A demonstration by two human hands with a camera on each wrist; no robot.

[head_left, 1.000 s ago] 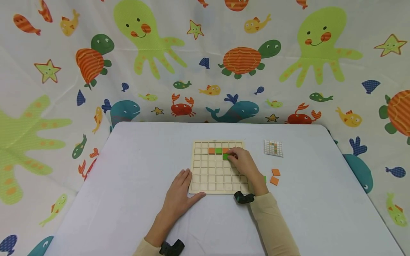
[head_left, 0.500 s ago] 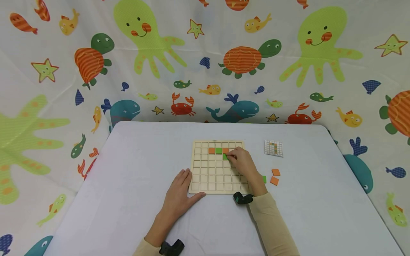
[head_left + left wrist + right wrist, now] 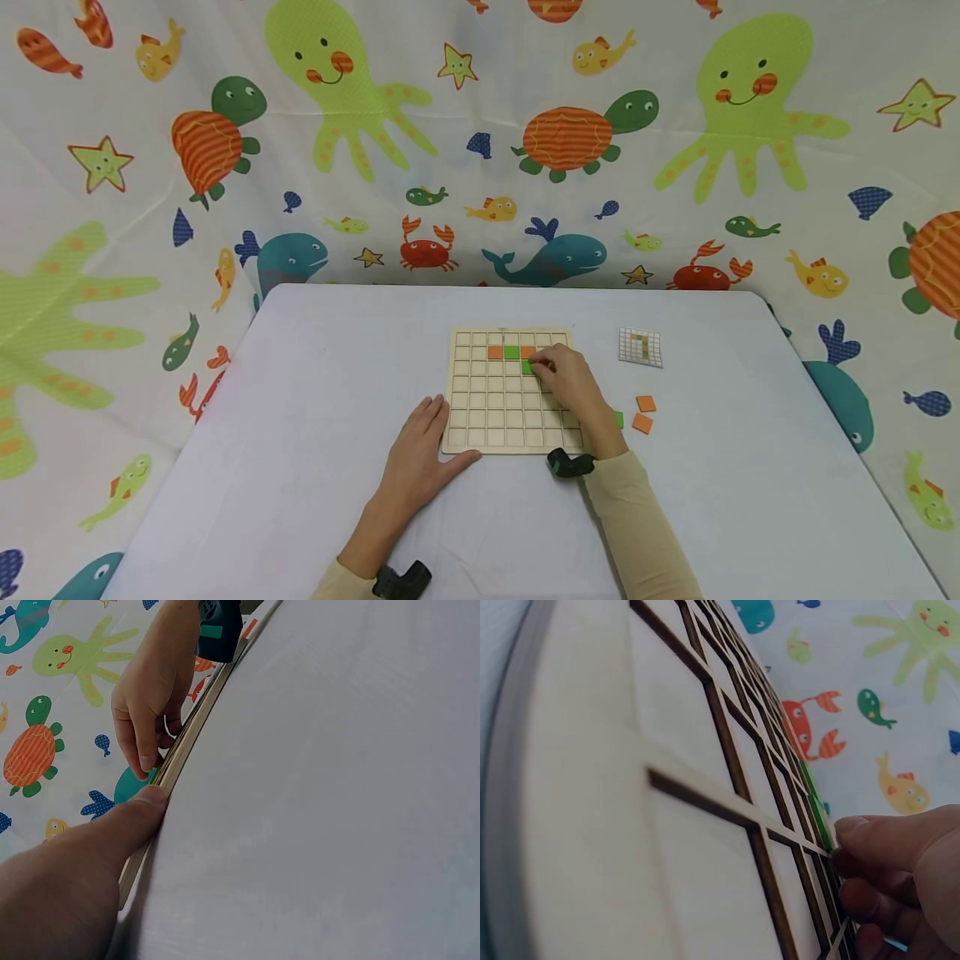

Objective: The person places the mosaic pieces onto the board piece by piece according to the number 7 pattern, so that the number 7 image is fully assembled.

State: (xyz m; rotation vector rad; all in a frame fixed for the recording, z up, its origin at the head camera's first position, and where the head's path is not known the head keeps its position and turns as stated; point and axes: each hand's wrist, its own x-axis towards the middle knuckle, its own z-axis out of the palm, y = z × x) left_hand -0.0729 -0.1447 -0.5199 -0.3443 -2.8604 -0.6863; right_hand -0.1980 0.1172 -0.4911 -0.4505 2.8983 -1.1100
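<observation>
A wooden grid board [image 3: 495, 408] lies on the table. Its second row from the back bears an orange tile [image 3: 496, 353], a green one and another orange one. Below the rightmost of these, my right hand [image 3: 572, 379] pinches a green tile [image 3: 527, 367] at its cell; the fingertips partly cover it. In the right wrist view the thumb [image 3: 853, 825] touches the green edge. My left hand [image 3: 422, 454] lies with extended fingers along the board's left side, its thumb [image 3: 146, 806] at the front edge.
Right of the board are two loose orange tiles [image 3: 646, 404] and a green tile [image 3: 619, 420] partly hidden by my right wrist. Farther back lies a small pattern card [image 3: 640, 347] with a printed grid. A sea-animal curtain [image 3: 450, 125] hangs behind the table.
Both hands stay almost where they were. The right fingertips shift only slightly at the green tile, which remains at the same cell.
</observation>
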